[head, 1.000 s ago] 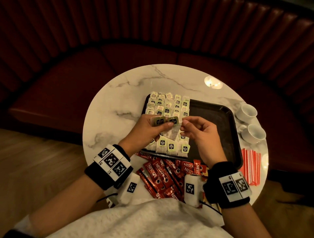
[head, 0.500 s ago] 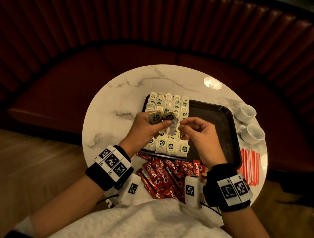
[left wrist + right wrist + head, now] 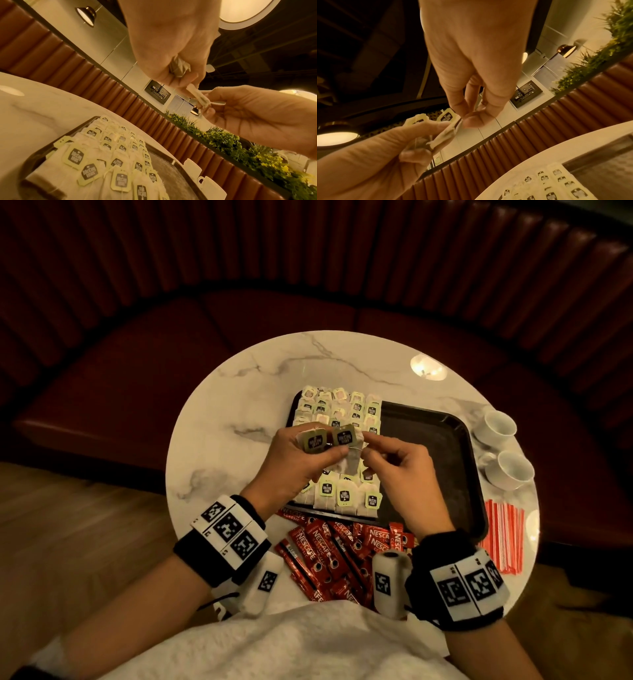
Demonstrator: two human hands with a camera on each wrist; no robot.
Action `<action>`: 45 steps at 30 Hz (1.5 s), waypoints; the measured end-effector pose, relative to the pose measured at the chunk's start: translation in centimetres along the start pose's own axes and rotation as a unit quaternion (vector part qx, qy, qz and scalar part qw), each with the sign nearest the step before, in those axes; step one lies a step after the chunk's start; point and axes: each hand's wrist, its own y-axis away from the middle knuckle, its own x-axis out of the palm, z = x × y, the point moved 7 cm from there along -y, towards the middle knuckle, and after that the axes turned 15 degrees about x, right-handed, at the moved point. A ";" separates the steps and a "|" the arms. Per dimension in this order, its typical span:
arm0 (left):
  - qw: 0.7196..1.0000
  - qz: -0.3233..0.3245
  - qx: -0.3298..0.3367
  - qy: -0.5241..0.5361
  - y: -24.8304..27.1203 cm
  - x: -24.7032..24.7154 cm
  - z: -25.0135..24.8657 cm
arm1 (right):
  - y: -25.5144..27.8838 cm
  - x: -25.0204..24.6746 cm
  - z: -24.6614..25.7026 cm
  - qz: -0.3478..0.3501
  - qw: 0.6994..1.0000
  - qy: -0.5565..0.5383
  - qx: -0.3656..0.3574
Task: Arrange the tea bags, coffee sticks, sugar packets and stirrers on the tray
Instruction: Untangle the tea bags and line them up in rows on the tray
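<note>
Both hands raised together over the near-left part of the tray, above the rows of tea bags laid out there. Left hand curled round a small clutch of tea bags, two green tags fanned upward. Right hand, at 3 o'clock of that clutch, pinching the edge of one bag between thumb and forefinger. Bag's long axis running roughly 12 to 6, tag end at 12. Probably next: peeling this bag off toward 3 o'clock, then down into a gap in the rows; right hand nearer. Coffee sticks heaped at 6 o'clock of the tray, on the table; stirrers at about 4.
</note>
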 end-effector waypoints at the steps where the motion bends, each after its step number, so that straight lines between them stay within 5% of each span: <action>1: 1.000 -0.007 -0.007 0.011 -0.1 0.0 0.0 | 0.1 0.1 0.1 0.005 1.000 -0.009 -0.003; 19: 0.991 -0.117 -0.036 0.062 -0.7 -1.1 0.7 | 0.9 1.1 -0.1 0.064 0.998 -0.015 0.004; 25: 0.985 -0.121 -0.051 0.110 -0.8 -0.6 0.5 | 0.8 0.7 -0.2 0.008 0.999 -0.046 -0.020; 35: 0.981 -0.013 -0.126 0.144 -0.6 0.5 1.5 | 0.4 0.3 -0.6 0.002 0.995 -0.093 -0.018; 45: 0.979 -0.095 -0.087 0.157 -0.7 0.2 1.0 | 0.7 0.6 -0.6 -0.015 0.985 -0.167 -0.027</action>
